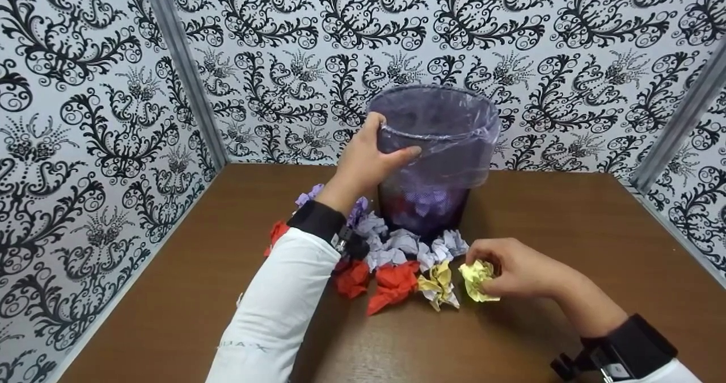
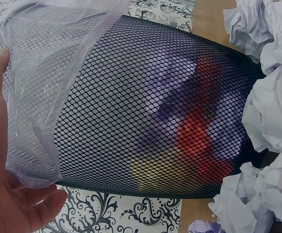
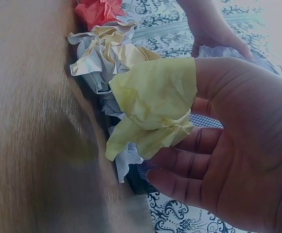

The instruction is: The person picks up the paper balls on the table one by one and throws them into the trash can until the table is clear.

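A mesh wastebasket (image 1: 428,207) lined with a clear plastic bag (image 1: 462,156) stands at the back of the table. The left hand (image 1: 366,159) grips its rim on the left side, thumb over the outside of the bag. Through the mesh, red, yellow and pale crumpled papers show in the left wrist view. At the right front, the right hand (image 1: 519,269) pinches a light yellow crumpled paper (image 1: 478,281) between thumb and fingers, low over the table. Beside it lies a darker yellow crumpled paper (image 1: 439,285).
Red crumpled papers (image 1: 394,285) lie in front of the basket, with several white ones (image 1: 402,241) close around its base. Purple ones (image 1: 309,194) and another red one (image 1: 278,235) lie left, partly behind the left arm. Patterned walls (image 1: 397,31) enclose the brown table (image 1: 567,218).
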Available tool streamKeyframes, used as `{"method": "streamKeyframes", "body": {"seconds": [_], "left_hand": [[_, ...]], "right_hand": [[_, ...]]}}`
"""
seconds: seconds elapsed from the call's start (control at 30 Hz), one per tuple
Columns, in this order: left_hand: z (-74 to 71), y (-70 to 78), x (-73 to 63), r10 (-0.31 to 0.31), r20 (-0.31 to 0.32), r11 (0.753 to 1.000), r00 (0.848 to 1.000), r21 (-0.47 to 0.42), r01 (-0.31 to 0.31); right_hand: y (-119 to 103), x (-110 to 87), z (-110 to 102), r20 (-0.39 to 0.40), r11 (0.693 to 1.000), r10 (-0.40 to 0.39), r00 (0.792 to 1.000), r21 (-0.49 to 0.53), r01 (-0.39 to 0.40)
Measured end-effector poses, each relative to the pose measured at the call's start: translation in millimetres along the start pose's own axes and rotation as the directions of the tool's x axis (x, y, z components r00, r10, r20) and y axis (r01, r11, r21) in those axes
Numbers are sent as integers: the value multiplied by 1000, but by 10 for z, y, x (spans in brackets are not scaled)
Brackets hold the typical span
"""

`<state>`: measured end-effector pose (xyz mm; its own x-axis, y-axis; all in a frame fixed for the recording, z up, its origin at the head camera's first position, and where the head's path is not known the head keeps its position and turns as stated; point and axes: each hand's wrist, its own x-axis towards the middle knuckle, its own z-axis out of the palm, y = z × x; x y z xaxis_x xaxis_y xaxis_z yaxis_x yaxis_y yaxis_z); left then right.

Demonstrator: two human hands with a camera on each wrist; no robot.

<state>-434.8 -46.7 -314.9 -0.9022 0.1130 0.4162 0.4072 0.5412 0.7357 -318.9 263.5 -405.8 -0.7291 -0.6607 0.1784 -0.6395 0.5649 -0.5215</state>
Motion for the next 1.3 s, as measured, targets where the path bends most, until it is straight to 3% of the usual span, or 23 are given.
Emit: {"method": "streamKeyframes", "body": {"seconds": [0.97, 1.3], "left_hand": [[8, -9, -2, 6, 8, 999, 1000, -32, -6], [19, -37, 21, 23, -24, 999, 999, 32, -23]], "right_hand": [[-53, -24, -78, -63, 1000, -12, 998, -11, 12], [-55, -40, -107, -79, 1000, -1, 997, 29, 3]]}}
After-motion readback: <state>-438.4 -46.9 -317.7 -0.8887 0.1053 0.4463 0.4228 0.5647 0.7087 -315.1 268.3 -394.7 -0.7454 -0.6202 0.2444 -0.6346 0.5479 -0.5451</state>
